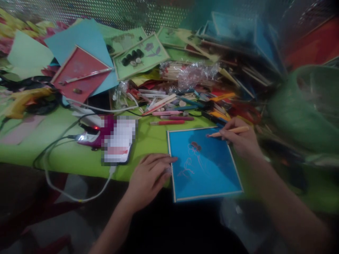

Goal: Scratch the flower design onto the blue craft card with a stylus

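Note:
A blue sheet [212, 176] with pale strips along its edges lies at the table's front edge. Light outlines of a flower and stems show on it, with dark reddish-brown petals [196, 145] filled in. My right hand [239, 137] grips an orange felt-tip pen [237, 130], its dark tip over the upper part of the sheet, though I cannot tell if it touches. At the sheet's left edge rests my left hand [152, 176], fingers stretched out and the index fingertip on the border.
A phone [119, 141] on a white cable [104, 187] and a power strip [88, 139] lie to the left. Pens and sticks [169, 106] are heaped behind the sheet. Further back are framed pictures [141, 56] and a red one [82, 74]. A green basket [304, 109] stands right.

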Demonstrator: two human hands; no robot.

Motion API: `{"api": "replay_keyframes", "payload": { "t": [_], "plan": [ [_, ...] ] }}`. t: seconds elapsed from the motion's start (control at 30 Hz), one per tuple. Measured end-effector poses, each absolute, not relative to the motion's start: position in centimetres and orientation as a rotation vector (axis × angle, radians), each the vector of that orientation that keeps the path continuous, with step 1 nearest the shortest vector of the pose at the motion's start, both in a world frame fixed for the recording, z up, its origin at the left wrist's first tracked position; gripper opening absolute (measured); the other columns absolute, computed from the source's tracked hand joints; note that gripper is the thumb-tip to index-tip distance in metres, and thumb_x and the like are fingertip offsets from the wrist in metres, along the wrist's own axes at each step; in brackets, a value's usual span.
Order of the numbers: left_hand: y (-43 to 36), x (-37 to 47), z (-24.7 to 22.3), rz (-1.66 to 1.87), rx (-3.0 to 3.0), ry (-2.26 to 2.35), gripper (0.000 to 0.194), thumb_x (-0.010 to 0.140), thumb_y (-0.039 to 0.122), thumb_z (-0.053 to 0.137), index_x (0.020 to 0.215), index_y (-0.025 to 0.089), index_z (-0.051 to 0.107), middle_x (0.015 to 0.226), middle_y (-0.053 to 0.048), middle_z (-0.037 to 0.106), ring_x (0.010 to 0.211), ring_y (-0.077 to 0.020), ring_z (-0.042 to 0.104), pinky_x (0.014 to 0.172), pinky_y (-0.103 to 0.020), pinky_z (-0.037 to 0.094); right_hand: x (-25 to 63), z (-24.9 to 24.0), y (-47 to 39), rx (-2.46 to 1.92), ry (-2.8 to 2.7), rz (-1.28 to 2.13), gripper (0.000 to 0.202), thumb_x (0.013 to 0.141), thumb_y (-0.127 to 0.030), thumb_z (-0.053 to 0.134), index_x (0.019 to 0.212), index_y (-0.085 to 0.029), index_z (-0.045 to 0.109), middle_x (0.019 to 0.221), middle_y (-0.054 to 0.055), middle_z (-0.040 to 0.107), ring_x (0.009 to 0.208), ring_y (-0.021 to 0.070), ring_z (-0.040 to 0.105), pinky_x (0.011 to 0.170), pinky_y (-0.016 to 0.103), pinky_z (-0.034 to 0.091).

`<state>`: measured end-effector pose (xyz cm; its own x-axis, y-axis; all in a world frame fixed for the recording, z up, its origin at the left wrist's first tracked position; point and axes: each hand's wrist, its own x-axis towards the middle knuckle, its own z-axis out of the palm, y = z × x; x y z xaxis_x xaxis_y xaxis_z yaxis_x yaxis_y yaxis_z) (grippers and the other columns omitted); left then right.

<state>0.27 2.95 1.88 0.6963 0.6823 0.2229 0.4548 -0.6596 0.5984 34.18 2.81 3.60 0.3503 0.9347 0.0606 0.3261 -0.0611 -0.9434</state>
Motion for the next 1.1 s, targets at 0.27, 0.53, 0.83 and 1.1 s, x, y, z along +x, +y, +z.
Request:
{"api": "replay_keyframes", "payload": {
  "t": [0.27,0.53,0.83,1.1],
  "plan": [
    [3.11,0.39,2.14,0.636,2.422,0.827,0.013,0.107,0.022,0.052,0.11,0.027,0.064,0.132,0.001,0.08,0.119,-0.0229,0.072,0.098,-0.042,0.049,34.3,3.44,2.74,-1.608,-1.185,0.734,0.025,0.084,-0.031,0.084,0.071,-0.026,0.062,0.064,-0.001,0.063,0.058,0.0177,0.059,0.052,0.033,0.042],
    [3.07,0.24,2.0,0.637,2.416,0.828,0.013,0.107,0.022,0.053,0.111,0.027,0.064,0.133,0.001,0.079,0.119,-0.023,0.072,0.097,-0.042,0.049,34.13,3.61,2.69,-1.603,-1.185,0.739,0.027,0.082,-0.036,0.085,0.07,-0.027,0.063,0.062,-0.001,0.063,0.057,0.0179,0.059,0.048,0.032,0.043],
    [3.09,0.22,1.97,0.595,2.408,0.851,0.016,0.106,0.021,0.053,0.11,0.027,0.067,0.132,0.0,0.079,0.12,-0.0237,0.071,0.098,-0.042,0.049,33.93,3.9,2.83,-1.609,-1.166,0.728,0.029,0.081,-0.038,0.086,0.068,-0.026,0.062,0.059,-0.001,0.062,0.056,0.0165,0.056,0.048,0.03,0.042],
    [3.05,0.2,1.81,0.631,2.428,0.817,0.012,0.107,0.02,0.053,0.112,0.027,0.062,0.137,0.003,0.077,0.122,-0.0216,0.069,0.099,-0.041,0.046,33.84,3.82,2.71,-1.631,-1.147,0.758,0.027,0.081,-0.036,0.084,0.071,-0.025,0.062,0.06,-0.001,0.063,0.055,0.0164,0.057,0.047,0.03,0.041]
  ]
}}
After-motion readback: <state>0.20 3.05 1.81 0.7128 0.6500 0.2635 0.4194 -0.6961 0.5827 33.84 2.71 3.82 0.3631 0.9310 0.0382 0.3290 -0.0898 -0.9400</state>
